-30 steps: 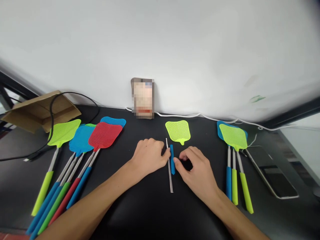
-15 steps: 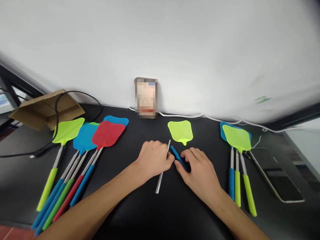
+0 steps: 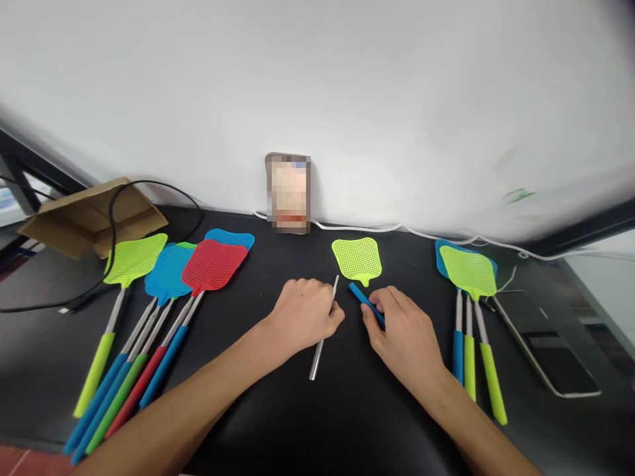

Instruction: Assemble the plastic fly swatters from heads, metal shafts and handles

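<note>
My left hand (image 3: 307, 312) is closed around a thin silver metal rod (image 3: 316, 361), whose two ends stick out above and below the fist. To its right, my right hand (image 3: 404, 324) grips a blue handle tube (image 3: 360, 295) between thumb and fingers, the far end pointing up and left. The rod and the tube are apart. Just beyond both hands lies a loose yellow-green fly swatter head (image 3: 357, 259) with a short stub and no rod in it.
On the left lie several fly swatters, among them a red one (image 3: 213, 266), near a cardboard box (image 3: 94, 215) and a black cable (image 3: 112, 225). More swatters (image 3: 469, 272) and a phone (image 3: 550, 344) lie right. A blurred upright package (image 3: 288, 195) leans against the wall.
My right hand has closed on the blue handle tube and shifted it slightly right, away from the rod. My left hand keeps its hold on the rod.
</note>
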